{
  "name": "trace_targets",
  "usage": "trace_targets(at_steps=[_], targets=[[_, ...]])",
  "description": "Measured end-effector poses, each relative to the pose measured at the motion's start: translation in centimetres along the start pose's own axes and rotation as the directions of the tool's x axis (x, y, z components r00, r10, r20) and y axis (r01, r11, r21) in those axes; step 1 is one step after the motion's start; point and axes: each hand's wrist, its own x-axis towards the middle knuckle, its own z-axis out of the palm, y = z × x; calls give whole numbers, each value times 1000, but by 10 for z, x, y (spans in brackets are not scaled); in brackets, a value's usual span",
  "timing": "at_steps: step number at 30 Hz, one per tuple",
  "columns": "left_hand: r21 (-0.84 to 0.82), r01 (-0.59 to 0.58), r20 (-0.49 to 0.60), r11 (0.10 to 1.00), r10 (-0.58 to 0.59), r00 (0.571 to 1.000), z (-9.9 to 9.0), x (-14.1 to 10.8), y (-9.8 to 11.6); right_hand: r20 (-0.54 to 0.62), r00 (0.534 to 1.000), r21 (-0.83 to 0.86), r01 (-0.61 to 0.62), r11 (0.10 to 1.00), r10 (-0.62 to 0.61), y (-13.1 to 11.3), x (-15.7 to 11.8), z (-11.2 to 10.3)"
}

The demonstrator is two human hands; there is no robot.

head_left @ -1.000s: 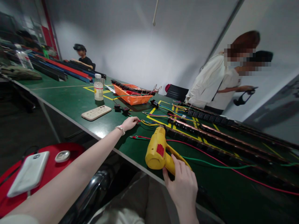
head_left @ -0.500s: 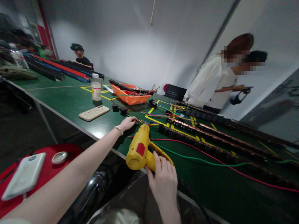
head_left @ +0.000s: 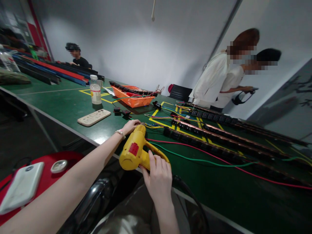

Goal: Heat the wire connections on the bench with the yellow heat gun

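My right hand (head_left: pixel 158 174) is wrapped round the handle of a yellow heat gun (head_left: pixel 133 146) with a red label. Its nozzle points away from me over the green table, close beside the fingers of my left hand (head_left: pixel 131 126). Those fingers are closed in a pinch at the ends of thin blue and yellow wires (head_left: pixel 154 126); the fingertips are partly hidden by the nozzle. The wires run right to a long black strip (head_left: pixel 180 135) of parts. A red cable (head_left: pixel 195 145) and a green cable (head_left: pixel 192 158) lie beyond the gun.
A phone (head_left: pixel 94 118), a drink bottle (head_left: pixel 95 91), small black parts (head_left: pixel 122 112) and an orange basket (head_left: pixel 133 101) stand on the table (head_left: pixel 60 104). More copper-edged strips (head_left: pixel 219 141) lie right. A red stool (head_left: pixel 70 157) is at lower left. Several people are behind the table.
The heat gun and my right hand have moved left, bringing the nozzle nearer my left fingers. The whole view has shifted slightly.
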Motion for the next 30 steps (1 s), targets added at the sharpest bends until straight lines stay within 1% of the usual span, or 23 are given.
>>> trace_targets(at_steps=[4, 8, 18, 26, 30], targets=[[12, 13, 5, 1000, -13, 1000, 0, -1, 2, -3, 999, 6, 37, 999, -37, 8, -2, -5], [10, 10, -29, 1000, -10, 1000, 2, -2, 4, -31, 997, 5, 70, 998, -69, 22, -9, -11], [68, 2, -45, 998, 1, 999, 2, -3, 7, -102, 991, -78, 79, 994, -87, 54, -26, -19], [76, 34, -41, 997, -31, 999, 3, -3, 7, -108, 993, -158, 23, 987, -40, 76, -32, -23], [67, 35, -44, 997, -32, 999, 3, -3, 6, -113, 993, -183, 8, 983, -29, 81, -32, -23]])
